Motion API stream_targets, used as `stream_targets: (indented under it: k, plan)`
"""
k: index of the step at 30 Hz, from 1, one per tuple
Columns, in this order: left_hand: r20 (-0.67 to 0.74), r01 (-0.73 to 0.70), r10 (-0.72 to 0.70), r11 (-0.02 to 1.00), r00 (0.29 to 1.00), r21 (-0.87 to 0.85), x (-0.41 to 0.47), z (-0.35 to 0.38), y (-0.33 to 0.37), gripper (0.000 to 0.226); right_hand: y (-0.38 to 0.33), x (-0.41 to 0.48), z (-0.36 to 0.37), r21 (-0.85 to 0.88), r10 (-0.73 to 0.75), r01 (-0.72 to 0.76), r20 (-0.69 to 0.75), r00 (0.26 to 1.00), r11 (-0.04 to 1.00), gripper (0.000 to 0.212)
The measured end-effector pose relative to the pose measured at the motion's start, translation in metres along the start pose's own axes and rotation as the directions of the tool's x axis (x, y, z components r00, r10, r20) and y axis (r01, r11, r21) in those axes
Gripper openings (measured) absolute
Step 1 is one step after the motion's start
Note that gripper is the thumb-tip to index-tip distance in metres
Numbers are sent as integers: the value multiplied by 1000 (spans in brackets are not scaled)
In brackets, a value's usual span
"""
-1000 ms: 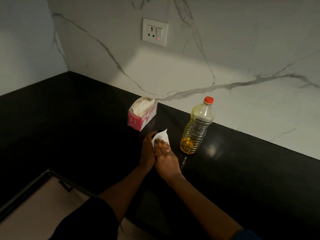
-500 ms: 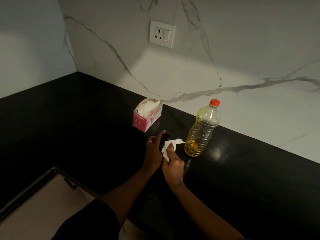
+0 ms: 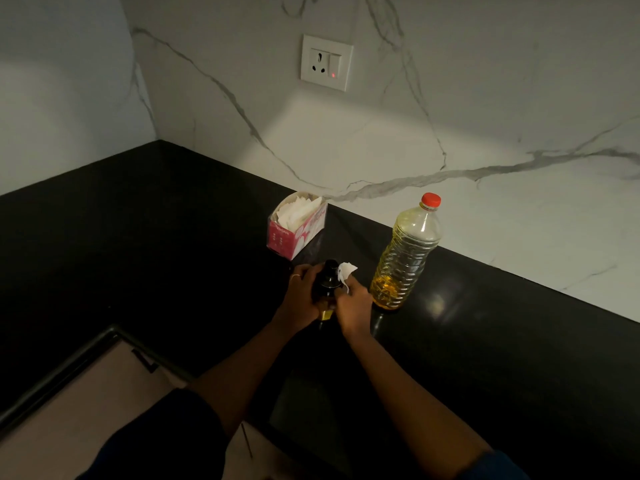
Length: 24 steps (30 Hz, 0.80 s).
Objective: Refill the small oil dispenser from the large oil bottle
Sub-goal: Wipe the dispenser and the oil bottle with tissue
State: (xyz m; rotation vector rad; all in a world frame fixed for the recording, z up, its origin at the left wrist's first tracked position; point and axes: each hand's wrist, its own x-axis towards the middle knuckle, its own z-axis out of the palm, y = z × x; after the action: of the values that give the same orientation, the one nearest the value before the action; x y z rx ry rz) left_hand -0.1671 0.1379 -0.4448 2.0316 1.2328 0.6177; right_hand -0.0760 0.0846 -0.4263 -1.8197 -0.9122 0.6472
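Note:
The small oil dispenser (image 3: pixel 327 281) has a black top and a little yellow oil showing at its base; it stands on the black counter (image 3: pixel 485 358). My left hand (image 3: pixel 300 299) is wrapped around its left side. My right hand (image 3: pixel 355 304) presses a crumpled white tissue (image 3: pixel 346 274) against the dispenser's right side. The large oil bottle (image 3: pixel 407 258), clear plastic with a red cap on, stands upright just right of my hands, with oil only in its bottom part.
A pink tissue box (image 3: pixel 296 230) with white tissues stands behind my hands near the marble wall. A wall socket (image 3: pixel 326 62) is above it. The counter's front edge and a pale floor (image 3: pixel 69 410) lie at lower left.
My right hand has slid with the tissue from the top of the dispenser down to its right side, uncovering the black top. The view has shifted slightly.

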Motion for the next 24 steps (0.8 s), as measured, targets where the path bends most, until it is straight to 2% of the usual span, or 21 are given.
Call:
stream_targets:
  k: [2, 4, 9, 13, 15, 18, 19, 21, 24]
  plan:
    - [-28, -12, 11, 999, 1000, -33, 0, 3, 5, 59, 3, -8, 0, 37, 9, -9, -20, 1000, 999, 20]
    - [-50, -10, 6, 997, 999, -82, 0, 7, 11, 50, 6, -16, -1, 32, 6, -5, -40, 999, 999, 19]
    - [-126, -4, -15, 988, 992, -152, -3, 13, 14, 62, 18, -20, 2, 43, 34, -30, -94, 995, 999, 22]
    - [-273, 89, -78, 996, 959, 28, -5, 25, 12, 60, 10, -19, 4, -7, 22, -22, -48, 999, 1000, 23]
    - [-287, 98, -52, 984, 956, 146, -8, 34, 8, 60, 7, -13, 7, -47, 10, -11, -22, 1000, 999, 24]
    - [-270, 111, -46, 967, 962, 228, -14, 44, 2, 63, 6, 0, 6, -43, 53, -52, 8, 999, 998, 34]
    - [-283, 109, -47, 972, 958, 207, -17, 43, 2, 62, 6, 3, 5, -22, 70, -69, 17, 997, 997, 36]
    - [-299, 100, -77, 993, 951, 61, -23, 41, 5, 61, 5, 10, 1, 12, 108, -109, 43, 993, 994, 36]
    - [-277, 83, -97, 995, 956, -60, -22, 33, 8, 67, 2, 10, -6, 75, 123, -128, 59, 991, 989, 27]
